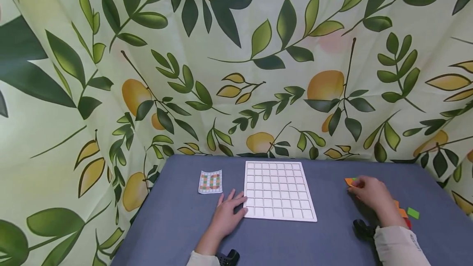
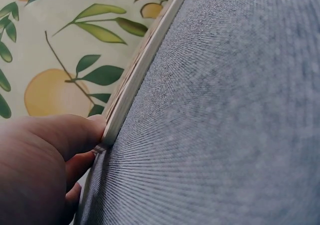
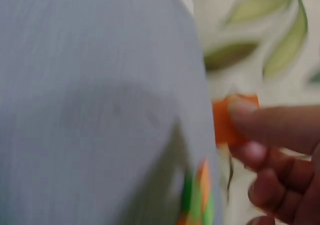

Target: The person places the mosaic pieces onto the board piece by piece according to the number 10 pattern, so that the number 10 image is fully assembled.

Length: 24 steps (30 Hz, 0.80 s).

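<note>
A white board (image 1: 278,190) marked with a square grid lies flat on the table. My left hand (image 1: 228,216) rests at its left edge with fingers spread, the fingertips touching the rim; in the left wrist view the thumb (image 2: 75,135) lies against the board's side (image 2: 135,87). Over at the right, my right hand (image 1: 371,192) pinches a small orange square tile (image 3: 225,122) between thumb and finger. Part of that tile is hidden by the fingertips. A bit of green (image 1: 354,179) shows beside the right fingertips in the head view.
A small card (image 1: 210,182) with a coloured grid pattern lies left of the board. Beside the right wrist are a green tile (image 1: 413,213), orange tiles (image 1: 402,213) and a red piece (image 1: 408,223), partly covered by the arm. A leaf-patterned cloth (image 1: 281,93) hangs behind the table.
</note>
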### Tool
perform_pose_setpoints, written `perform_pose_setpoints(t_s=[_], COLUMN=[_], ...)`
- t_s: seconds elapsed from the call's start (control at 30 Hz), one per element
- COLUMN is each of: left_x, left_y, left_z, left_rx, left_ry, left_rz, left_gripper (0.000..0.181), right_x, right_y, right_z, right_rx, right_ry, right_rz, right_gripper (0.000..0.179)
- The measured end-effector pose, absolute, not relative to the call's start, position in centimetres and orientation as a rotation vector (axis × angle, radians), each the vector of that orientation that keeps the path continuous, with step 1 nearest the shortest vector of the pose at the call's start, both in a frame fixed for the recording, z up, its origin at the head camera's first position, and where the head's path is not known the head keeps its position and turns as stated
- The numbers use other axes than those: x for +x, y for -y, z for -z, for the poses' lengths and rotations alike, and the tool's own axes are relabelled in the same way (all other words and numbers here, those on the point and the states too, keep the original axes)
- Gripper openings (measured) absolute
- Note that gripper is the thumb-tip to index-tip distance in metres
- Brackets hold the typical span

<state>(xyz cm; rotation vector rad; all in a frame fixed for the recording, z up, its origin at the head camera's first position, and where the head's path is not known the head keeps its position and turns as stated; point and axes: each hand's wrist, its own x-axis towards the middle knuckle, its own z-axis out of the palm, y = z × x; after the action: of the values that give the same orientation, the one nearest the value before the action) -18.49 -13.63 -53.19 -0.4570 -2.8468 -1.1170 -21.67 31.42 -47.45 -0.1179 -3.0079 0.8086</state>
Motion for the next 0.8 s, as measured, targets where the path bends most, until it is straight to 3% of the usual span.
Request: perform_pose_setpoints(t_s=[0.27,0.57,0.8], left_x=[-18.2,-18.0,-18.4], left_y=[13.6,13.2,13.4], left_z=[53.4,53.6,53.3], left_rx=[-0.443,-0.467,-0.454], left_ry=[2.846,2.848,2.814], left_rz=[1.127,1.077,1.08], left_gripper=[0.037,0.036,0.035], right_x=[-27.8,-31.2,-31.9], right_y=[-22.0,-16.5,-15.1], right_z=[47.6,49.2,49.5], right_rx=[0.385,0.377,0.485], right_ry=[2.979,3.027,3.071], right_rz=[-0.993,-1.092,-0.852], right_gripper=[0.014,0.009,0.013])
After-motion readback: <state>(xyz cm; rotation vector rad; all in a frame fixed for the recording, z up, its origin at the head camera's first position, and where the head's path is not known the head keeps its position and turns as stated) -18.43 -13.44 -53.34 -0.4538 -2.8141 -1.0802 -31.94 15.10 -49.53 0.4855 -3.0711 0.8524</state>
